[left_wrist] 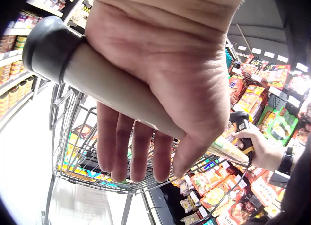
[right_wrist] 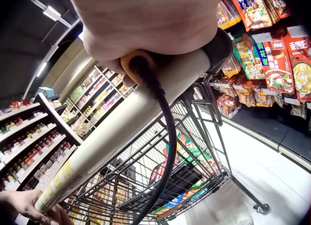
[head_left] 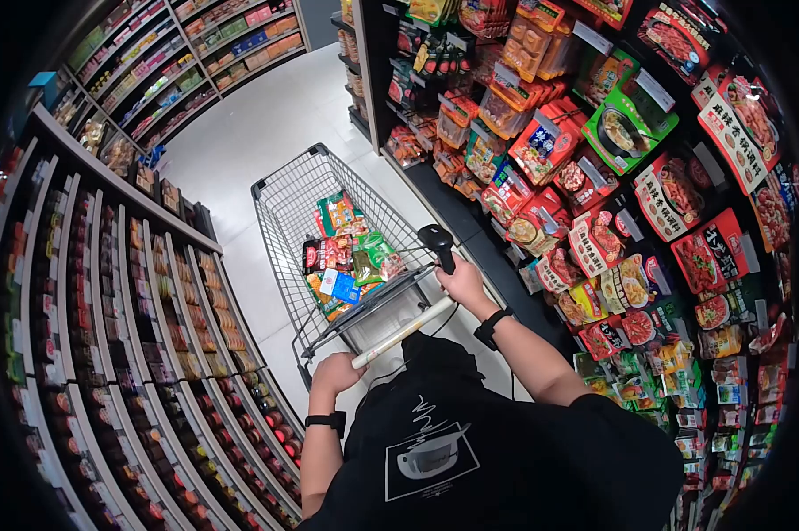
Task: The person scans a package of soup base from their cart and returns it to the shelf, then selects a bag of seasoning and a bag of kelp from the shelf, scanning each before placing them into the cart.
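My left hand (head_left: 338, 373) rests its palm on the left end of the pale cart handle (head_left: 403, 334). In the left wrist view its fingers (left_wrist: 140, 159) hang fairly straight past the bar. My right hand (head_left: 464, 285) grips a black corded barcode scanner (head_left: 437, 239) above the handle's right end, the scanner's head pointing up and forward. From the orange-edged grip bottom a black cable (right_wrist: 171, 152) runs down across the bar. Ahead is the wire shopping cart (head_left: 280, 257), holding several bagged food packets, among them a green one (head_left: 378, 257), with a blue-and-white card (head_left: 340, 286) on top.
To the right, a black display rack (head_left: 457, 190) carries hanging seasoning packets close beside the cart. Shelves of jars (head_left: 143, 327) line the left side. Pale floor tiles (head_left: 240, 119) lead forward to more stocked shelves (head_left: 138, 71) at the back.
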Tool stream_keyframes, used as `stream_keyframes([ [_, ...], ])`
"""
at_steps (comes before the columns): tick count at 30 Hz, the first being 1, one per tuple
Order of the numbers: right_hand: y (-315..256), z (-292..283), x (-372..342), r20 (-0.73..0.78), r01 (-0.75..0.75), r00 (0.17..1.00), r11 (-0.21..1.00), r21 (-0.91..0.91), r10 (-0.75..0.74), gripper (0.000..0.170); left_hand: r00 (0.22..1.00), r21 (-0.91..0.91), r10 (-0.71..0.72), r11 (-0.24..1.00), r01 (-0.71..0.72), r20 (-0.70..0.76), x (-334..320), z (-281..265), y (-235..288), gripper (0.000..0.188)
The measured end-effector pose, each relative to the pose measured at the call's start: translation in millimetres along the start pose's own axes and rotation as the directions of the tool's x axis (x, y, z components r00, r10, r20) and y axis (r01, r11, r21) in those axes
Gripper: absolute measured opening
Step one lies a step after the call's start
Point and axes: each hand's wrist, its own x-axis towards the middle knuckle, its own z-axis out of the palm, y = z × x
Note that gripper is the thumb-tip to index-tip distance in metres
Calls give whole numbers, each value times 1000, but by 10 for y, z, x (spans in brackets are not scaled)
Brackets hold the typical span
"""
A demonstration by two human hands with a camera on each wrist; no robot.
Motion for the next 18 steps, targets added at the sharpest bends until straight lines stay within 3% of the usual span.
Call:
stream_keyframes([
  [18,-9,31,25,3,-28,1000,1000,5,28,26,1000,-3,5,1000,-5,16,41,-34,-22,43],
])
